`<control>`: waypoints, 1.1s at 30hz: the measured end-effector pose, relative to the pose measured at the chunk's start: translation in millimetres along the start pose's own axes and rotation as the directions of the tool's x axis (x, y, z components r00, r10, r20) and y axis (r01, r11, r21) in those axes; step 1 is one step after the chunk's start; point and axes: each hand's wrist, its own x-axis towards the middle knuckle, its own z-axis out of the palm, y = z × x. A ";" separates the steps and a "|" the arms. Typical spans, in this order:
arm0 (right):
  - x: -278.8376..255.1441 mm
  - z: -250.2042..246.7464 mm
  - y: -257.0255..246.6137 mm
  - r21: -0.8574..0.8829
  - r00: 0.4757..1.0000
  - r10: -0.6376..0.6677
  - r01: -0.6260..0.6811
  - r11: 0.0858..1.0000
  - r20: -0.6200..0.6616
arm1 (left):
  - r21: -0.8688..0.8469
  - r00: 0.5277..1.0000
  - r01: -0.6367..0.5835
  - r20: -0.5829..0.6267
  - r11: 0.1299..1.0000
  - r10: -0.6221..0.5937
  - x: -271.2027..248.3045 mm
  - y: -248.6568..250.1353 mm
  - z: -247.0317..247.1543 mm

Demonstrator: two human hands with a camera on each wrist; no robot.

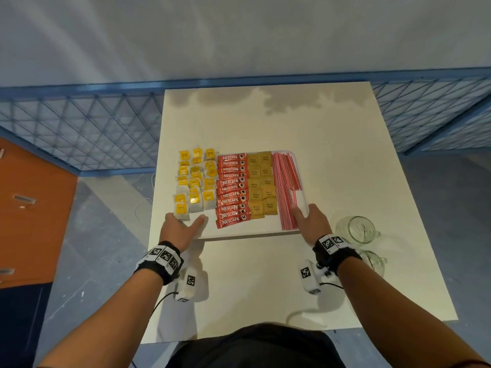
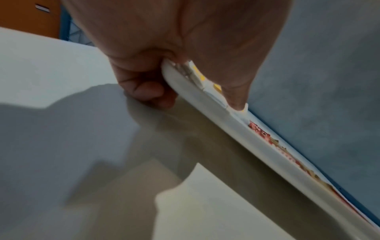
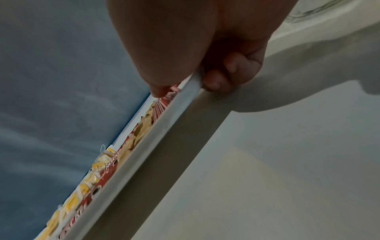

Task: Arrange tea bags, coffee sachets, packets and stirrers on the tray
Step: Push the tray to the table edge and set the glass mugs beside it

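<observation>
A white tray [image 1: 249,231] is held a little above the cream table [image 1: 332,144], casting a shadow beneath it. On it lie rows of yellow-tagged tea bags [image 1: 195,181], red Nescafe sachets [image 1: 232,189], brown sugar packets [image 1: 261,185] and red-striped stirrers [image 1: 285,189]. My left hand [image 1: 183,227] grips the tray's near left corner [image 2: 185,91], thumb on top, fingers [image 2: 148,91] curled underneath. My right hand [image 1: 309,221] grips the near right corner [image 3: 185,97] the same way, thumb on the stirrers [image 3: 168,95].
Two clear glass mugs [image 1: 357,229] stand on the table just right of my right wrist. A blue mesh fence [image 1: 79,123] runs behind the table. An orange cabinet [image 1: 29,208] stands at the left, off the table.
</observation>
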 end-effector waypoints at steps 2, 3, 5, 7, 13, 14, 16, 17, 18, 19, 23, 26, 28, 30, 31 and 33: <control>-6.9 1.1 -1.6 0.025 1.000 0.000 0.000 1.000 0.004 | -0.007 1.000 -0.014 -0.004 1.000 0.014 -5.7 -2.4 0.4; -8.9 1.9 -1.0 0.029 1.000 -0.002 0.002 1.000 0.001 | -0.005 1.000 -0.020 -0.008 1.000 0.020 -9.1 -3.4 -0.1; -12.6 3.0 -1.1 0.023 1.000 -0.009 0.009 1.000 -0.005 | -0.007 0.999 -0.029 -0.018 1.000 0.029 -13.9 -7.3 -1.4; -15.5 3.8 -0.4 0.019 1.000 -0.016 0.016 1.000 -0.008 | -0.013 0.999 -0.037 -0.030 0.999 0.036 -19.1 -10.5 -2.8; -21.4 2.3 -1.3 0.062 0.997 -0.068 0.071 0.996 -0.040 | -0.015 0.994 -0.087 -0.060 0.996 0.086 -26.9 -7.7 -15.1; -21.7 0.4 -3.2 0.062 0.996 -0.077 0.080 0.995 -0.046 | -0.011 0.992 -0.103 -0.068 0.995 0.102 -26.8 -7.0 -17.8; -20.7 -3.4 -6.8 0.062 0.993 -0.099 0.103 0.993 -0.061 | -0.016 0.989 -0.131 -0.076 0.991 0.130 -24.6 -6.2 -24.0; -20.3 -5.6 -9.2 0.059 0.992 -0.109 0.113 0.992 -0.071 | -0.027 0.986 -0.146 -0.079 0.989 0.143 -23.5 -5.2 -27.4; -20.3 -7.9 -12.5 0.057 0.989 -0.121 0.126 0.990 -0.079 | -0.038 0.983 -0.162 -0.088 0.986 0.159 -22.7 -3.7 -30.5; -19.2 -9.8 -14.9 0.053 0.987 -0.134 0.139 0.989 -0.091 | -0.050 0.980 -0.177 -0.099 0.983 0.172 -22.4 -1.5 -33.8; -16.4 -16.4 -25.1 0.059 0.976 -0.164 0.174 0.983 -0.143 | -0.069 0.970 -0.217 -0.132 0.974 0.206 -26.7 17.4 -47.3; -15.7 -20.5 -31.3 0.080 0.972 -0.176 0.190 0.979 -0.158 | -0.066 0.963 -0.239 -0.147 0.969 0.228 -24.9 28.0 -55.8; -16.6 -24.9 -36.4 0.091 0.968 -0.184 0.201 0.975 -0.169 | -0.073 0.959 -0.251 -0.154 0.965 0.238 -21.0 33.8 -60.2; -16.3 -29.4 -41.5 0.104 0.965 -0.195 0.216 0.971 -0.175 | -0.079 0.955 -0.265 -0.160 0.961 0.250 -17.4 39.5 -63.3; -15.0 -31.5 -43.5 0.104 0.963 -0.202 0.223 0.969 -0.177 | -0.079 0.953 -0.270 -0.164 0.960 0.255 -15.8 42.7 -64.6; -10.8 -35.3 -47.6 0.095 0.959 -0.218 0.237 0.967 -0.179 | -0.083 0.953 -0.270 -0.165 0.959 0.254 -12.3 47.8 -65.5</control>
